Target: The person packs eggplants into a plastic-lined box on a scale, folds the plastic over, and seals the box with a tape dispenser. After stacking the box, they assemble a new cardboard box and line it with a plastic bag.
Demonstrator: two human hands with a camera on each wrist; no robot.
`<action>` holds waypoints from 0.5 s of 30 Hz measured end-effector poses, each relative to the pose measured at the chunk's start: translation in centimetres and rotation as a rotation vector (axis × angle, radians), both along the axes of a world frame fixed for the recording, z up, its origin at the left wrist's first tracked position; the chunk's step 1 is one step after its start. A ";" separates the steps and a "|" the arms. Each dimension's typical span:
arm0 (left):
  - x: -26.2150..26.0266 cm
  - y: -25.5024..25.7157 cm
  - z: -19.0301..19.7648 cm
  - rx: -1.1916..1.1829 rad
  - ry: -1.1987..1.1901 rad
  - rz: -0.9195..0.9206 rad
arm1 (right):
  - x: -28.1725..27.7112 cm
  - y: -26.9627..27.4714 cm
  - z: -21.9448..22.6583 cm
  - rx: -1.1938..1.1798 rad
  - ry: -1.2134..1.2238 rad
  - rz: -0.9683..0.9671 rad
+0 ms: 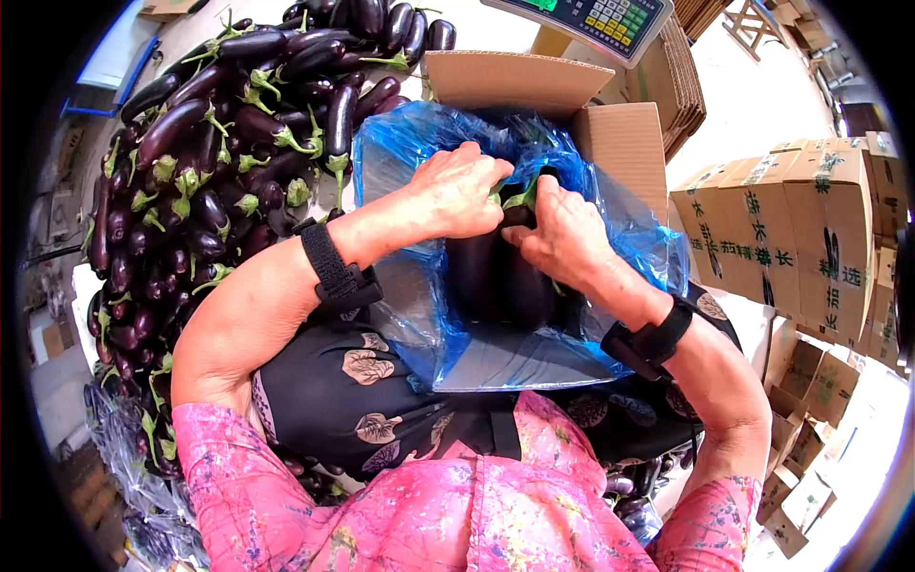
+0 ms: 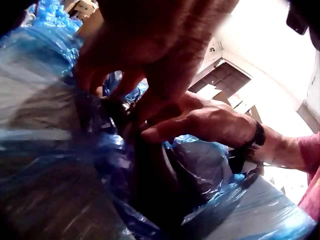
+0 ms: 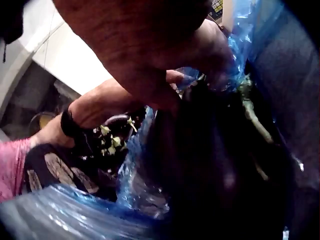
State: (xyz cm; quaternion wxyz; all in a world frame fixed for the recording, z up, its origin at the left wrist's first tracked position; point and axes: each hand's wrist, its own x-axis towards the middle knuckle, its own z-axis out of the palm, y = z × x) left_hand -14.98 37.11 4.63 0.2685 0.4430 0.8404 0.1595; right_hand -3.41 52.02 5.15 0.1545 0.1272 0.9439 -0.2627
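Observation:
A cardboard carton [image 1: 624, 153] lined with a blue plastic bag [image 1: 400, 153] stands in front of the person, its near edge at the lap. Inside lie dark purple eggplants [image 1: 527, 286], stem ends toward the far side. The left hand [image 1: 462, 191] grips an eggplant at its green stem end, fingers curled over it. Close beside it, the right hand [image 1: 569, 231] holds an eggplant near the stem between thumb and fingers. In the right wrist view a pale stem [image 3: 255, 115] shows beside the dark eggplants. The carton's depth is in shadow.
A large heap of eggplants [image 1: 200, 181] lies to the left. Beyond the carton is a digital scale [image 1: 610, 24], with flattened cardboard [image 1: 681, 86] next to it. Printed closed cartons [image 1: 772, 229] stack up on the right, above open cardboard boxes [image 1: 810, 391].

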 end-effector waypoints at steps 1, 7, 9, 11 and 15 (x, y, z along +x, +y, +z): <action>-0.2 0.1 0.6 0.011 -0.029 0.013 | -0.6 0.2 0.5 0.000 -0.044 0.002; -2.2 1.7 0.6 -0.092 -0.073 -0.115 | -3.1 0.8 3.4 0.126 -0.235 0.187; -2.2 2.1 0.1 -0.109 -0.071 -0.108 | -2.4 0.7 1.8 0.149 -0.174 0.173; -2.2 2.3 -0.6 -0.122 -0.055 -0.129 | -2.0 1.0 1.3 0.147 -0.131 0.204; -1.0 1.9 -1.8 -0.015 0.064 -0.126 | -1.5 0.7 1.8 0.214 -0.010 0.339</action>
